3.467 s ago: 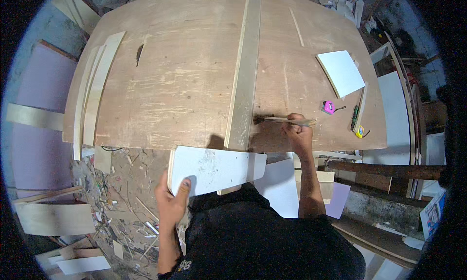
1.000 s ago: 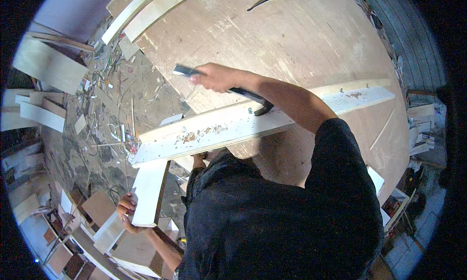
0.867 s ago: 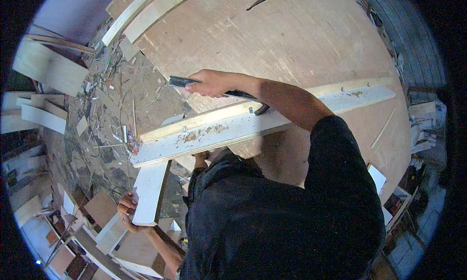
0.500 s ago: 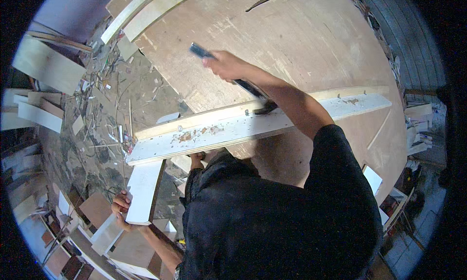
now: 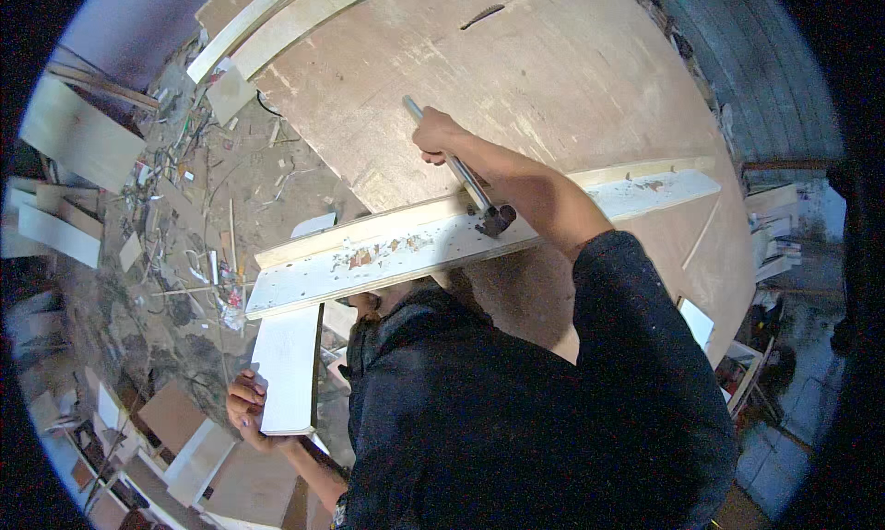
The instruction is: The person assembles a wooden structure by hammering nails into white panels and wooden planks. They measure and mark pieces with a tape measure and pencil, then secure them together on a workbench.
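Note:
My right hand point(image 5: 437, 135) is closed round the handle of a hammer point(image 5: 474, 187). The dark hammer head is over a long white board point(image 5: 313, 284) with a pale wooden edge strip; whether it touches cannot be told. Brown worn patches mark the board's face. My left hand point(image 5: 247, 406) grips the left edge of a shorter white board point(image 5: 289, 369) near its lower end. This board's upper end meets the underside of the long board's left part, at roughly a right angle. My black sleeve and torso hide part of the long board's lower edge.
A large brown plywood sheet point(image 5: 572, 78) lies beneath the long board, with a dark curved strip point(image 5: 482, 17) on it. Long pale strips point(image 5: 267, 32) lie at upper left. Offcuts and scraps litter the floor point(image 5: 175, 226). Boxy wooden pieces point(image 5: 244, 484) stand at lower left.
My right hand has shifted right and slightly down with the hammer, whose head now sits lower on the long board. The left hand keeps its hold; both boards appear slightly shifted in view.

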`<state>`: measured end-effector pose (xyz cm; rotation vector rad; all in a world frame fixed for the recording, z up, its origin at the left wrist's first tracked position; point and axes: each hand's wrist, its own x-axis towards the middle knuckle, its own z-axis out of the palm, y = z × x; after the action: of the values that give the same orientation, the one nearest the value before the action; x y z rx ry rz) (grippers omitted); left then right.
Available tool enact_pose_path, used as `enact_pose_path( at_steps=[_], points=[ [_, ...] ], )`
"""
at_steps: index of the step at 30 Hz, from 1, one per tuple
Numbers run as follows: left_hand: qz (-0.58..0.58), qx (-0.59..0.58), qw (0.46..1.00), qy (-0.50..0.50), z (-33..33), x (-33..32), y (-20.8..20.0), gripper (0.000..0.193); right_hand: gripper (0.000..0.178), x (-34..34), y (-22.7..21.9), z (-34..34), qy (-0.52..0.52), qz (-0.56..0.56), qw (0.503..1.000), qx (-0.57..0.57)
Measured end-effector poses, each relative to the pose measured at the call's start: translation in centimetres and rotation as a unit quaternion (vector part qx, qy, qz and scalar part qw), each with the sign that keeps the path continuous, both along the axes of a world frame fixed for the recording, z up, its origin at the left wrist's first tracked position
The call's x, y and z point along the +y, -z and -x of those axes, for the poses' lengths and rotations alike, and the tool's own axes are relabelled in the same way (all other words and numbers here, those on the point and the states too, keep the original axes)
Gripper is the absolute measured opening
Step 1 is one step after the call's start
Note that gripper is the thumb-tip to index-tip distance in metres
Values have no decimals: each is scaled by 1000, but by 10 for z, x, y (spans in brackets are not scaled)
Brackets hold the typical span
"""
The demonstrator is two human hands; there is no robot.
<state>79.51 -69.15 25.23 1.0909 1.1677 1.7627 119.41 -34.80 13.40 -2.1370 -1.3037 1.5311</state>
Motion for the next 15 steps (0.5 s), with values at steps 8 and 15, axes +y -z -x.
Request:
enact_pose_path(
  at_steps=[8,15],
  points=[
    [-3,18,1000,2,-3,-7,9,40,47,5,46,-40,175,-119,960,-181],
    [1,60,998,6,-3,-7,8,44,20,-35,94,-106,482,-71,873,5]
  ],
)
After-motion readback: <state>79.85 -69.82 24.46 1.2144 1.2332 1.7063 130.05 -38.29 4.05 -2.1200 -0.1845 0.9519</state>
